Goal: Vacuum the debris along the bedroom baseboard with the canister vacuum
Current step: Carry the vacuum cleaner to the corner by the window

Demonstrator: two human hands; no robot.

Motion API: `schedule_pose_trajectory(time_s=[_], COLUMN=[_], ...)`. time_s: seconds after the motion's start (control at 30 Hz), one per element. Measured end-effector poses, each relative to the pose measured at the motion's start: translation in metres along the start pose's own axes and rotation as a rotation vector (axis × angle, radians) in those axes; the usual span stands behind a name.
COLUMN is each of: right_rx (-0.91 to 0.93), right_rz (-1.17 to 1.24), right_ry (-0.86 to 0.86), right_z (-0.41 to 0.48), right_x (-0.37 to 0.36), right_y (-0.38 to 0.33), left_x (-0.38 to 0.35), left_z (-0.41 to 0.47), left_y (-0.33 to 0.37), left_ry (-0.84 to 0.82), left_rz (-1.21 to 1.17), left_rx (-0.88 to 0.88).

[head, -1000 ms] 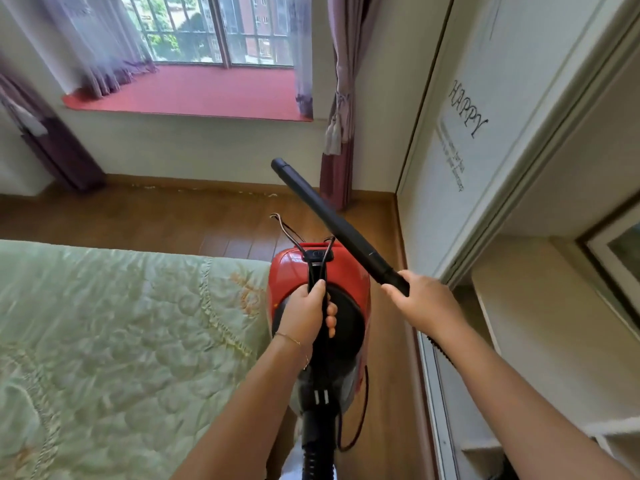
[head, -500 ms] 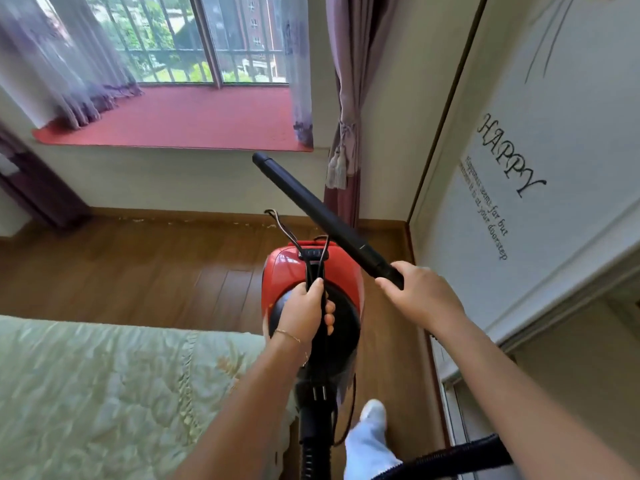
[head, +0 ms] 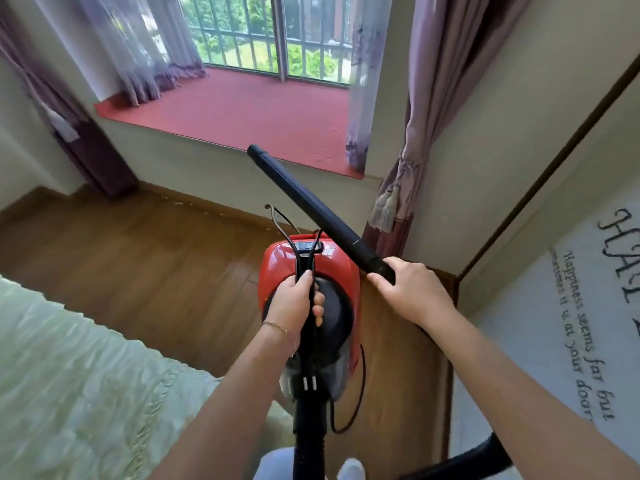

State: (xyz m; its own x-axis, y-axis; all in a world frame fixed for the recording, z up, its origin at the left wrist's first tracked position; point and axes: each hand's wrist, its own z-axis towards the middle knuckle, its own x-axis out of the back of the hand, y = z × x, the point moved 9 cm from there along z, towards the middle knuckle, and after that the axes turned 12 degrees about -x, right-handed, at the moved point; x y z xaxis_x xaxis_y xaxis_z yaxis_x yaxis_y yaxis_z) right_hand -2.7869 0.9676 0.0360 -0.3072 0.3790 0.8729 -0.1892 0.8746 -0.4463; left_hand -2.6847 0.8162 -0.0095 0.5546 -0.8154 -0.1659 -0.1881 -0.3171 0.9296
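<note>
A red and black canister vacuum (head: pixel 337 263) hangs off the floor in front of me, carried by its black handle. My left hand (head: pixel 294 303) is shut on that handle together with the black power cord. My right hand (head: pixel 410 292) grips the lower end of the black wand (head: pixel 304 206), which points up and left with its open tip in front of the red window ledge. The black hose (head: pixel 467 460) loops out at the lower right. Pale debris specks (head: pixel 180 201) lie along the wooden baseboard (head: pixel 214 204) under the window.
A bed with a pale green quilt (head: pixel 86 375) fills the lower left. A white wardrobe door (head: pixel 554 341) with lettering stands on the right. Purple curtains (head: pixel 426 133) hang beside the red window ledge (head: pixel 242 112). Wooden floor (head: pixel 138 265) lies between bed and wall.
I have moved closer to the window wall with the vacuum carried along; the bed has slid back to the lower left. Both hands keep the same grips.
</note>
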Motion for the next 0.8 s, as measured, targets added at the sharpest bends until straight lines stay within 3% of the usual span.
schedule_pose_trajectory(time_s=[0.33, 0.8], right_rx=[0.225, 0.511], right_rz=[-0.120, -0.244], right_ry=[-0.035, -0.121], right_z=[0.154, 0.346], right_x=[-0.018, -0.069], right_y=[-0.095, -0.317], left_x=[0.044, 0.176], left_z=[0.136, 0.312], left_y=[0.043, 0.142], left_ry=[0.259, 0.565], left_rz=[-0.105, -0.187], left_rx=[-0.056, -0.121])
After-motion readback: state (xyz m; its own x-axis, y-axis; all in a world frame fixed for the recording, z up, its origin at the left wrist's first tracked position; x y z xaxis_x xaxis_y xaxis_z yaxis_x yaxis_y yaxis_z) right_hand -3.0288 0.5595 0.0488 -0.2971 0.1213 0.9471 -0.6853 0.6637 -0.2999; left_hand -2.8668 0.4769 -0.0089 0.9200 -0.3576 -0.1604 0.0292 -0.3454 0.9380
